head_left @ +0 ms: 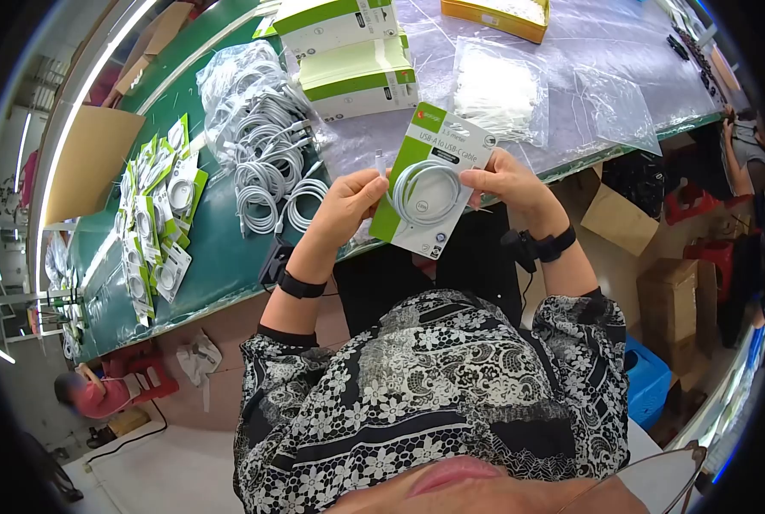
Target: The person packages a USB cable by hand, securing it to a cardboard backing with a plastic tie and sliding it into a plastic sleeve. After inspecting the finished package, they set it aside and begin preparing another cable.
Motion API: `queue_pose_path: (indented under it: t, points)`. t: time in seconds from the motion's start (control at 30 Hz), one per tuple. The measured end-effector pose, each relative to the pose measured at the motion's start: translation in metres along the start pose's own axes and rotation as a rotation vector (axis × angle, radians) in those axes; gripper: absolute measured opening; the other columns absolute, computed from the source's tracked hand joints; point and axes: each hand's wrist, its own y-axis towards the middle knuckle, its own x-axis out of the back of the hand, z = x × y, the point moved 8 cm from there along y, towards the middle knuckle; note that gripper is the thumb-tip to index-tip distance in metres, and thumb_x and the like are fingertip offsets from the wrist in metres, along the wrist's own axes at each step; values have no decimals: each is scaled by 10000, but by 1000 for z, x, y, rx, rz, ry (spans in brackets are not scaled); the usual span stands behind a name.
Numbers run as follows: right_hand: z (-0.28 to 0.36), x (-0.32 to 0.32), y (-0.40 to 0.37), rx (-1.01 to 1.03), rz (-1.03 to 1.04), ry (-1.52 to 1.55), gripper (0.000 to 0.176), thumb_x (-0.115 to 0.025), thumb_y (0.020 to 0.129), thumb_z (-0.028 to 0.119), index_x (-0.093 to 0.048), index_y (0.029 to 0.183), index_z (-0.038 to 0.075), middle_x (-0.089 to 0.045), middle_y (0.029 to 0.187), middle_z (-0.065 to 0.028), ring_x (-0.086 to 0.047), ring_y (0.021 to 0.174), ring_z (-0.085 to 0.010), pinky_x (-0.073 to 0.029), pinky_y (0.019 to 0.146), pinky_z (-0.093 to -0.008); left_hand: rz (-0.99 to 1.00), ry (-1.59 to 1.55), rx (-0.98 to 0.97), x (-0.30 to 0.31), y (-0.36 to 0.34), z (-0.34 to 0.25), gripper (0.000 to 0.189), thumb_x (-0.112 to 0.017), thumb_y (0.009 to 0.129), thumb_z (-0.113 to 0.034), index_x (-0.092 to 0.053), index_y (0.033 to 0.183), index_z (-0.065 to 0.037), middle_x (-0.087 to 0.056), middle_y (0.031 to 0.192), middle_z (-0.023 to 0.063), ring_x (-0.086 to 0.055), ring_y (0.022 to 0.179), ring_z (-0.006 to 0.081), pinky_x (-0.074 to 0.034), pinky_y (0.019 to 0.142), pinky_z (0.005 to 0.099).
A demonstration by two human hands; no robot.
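I hold a green and white packaging card (405,147) in front of me, tilted, above the table's near edge. A coiled white USB cable (426,194) lies against its face. My left hand (353,202) is closed in a pinch at the card's left edge, and a white cable plug (380,160) sticks up from its fingertips. At the right edge, my right hand (514,182) grips the card, its thumb on the front beside the coil. The fingers behind the card are hidden. To the left lies a heap of coiled white cables (271,146), partly in clear plastic.
Carded cables (153,218) are piled at the left on the green table mat (219,265). Green and white boxes (357,86) stand at the back. A bag of small white pieces (501,92), a clear bag (615,104) and a yellow tray (495,19) lie right. Cartons (669,300) stand on the floor.
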Motion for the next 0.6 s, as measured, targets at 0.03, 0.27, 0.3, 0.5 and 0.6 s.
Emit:
queue_pose_path:
  t: [0.03, 0.27, 0.3, 0.5, 0.6]
  points:
    - [3, 1, -1, -2, -3, 2, 375, -651, 883, 244, -549, 1138, -10, -626, 896, -65, -579, 607, -110, -479, 552, -225, 26, 19, 44, 0, 1, 6, 262, -536, 964, -279, -596, 1008, -28, -618, 868, -5, -585, 759, 67, -485, 700, 228]
    - [61, 18, -28, 431, -839, -874, 386, -697, 819, 255, -562, 1104, 33, -570, 880, -57, -566, 743, -155, -458, 651, -304, -265, -219, -79, -5, 15, 28, 163, -540, 963, -201, -540, 855, -78, -559, 774, -35, -542, 675, 49, -479, 643, 212]
    - [60, 4, -26, 431, -839, -875, 386, -697, 819, 255, -562, 1104, 33, -570, 880, -57, -566, 743, -155, -458, 651, -304, -335, -285, -137, -2, 15, 31, 152, -542, 962, -186, -533, 853, -79, -556, 771, -35, -542, 672, 51, -482, 642, 215]
    - [43, -83, -20, 738, -650, -1363, 330, -688, 746, 157, -604, 1056, 81, -559, 883, -52, -545, 855, -226, -409, 866, -387, -255, -424, -203, -24, 16, 36, 89, -534, 955, -125, -538, 989, -43, -611, 900, 23, -617, 788, 110, -542, 720, 289]
    - [46, -85, -29, 779, -572, -1366, 301, -668, 748, 120, -614, 1042, 84, -560, 887, -36, -547, 891, -211, -407, 912, -385, -263, -390, -168, -27, 7, 25, 144, -532, 951, -105, -532, 1070, -26, -629, 985, 63, -646, 875, 151, -562, 776, 334]
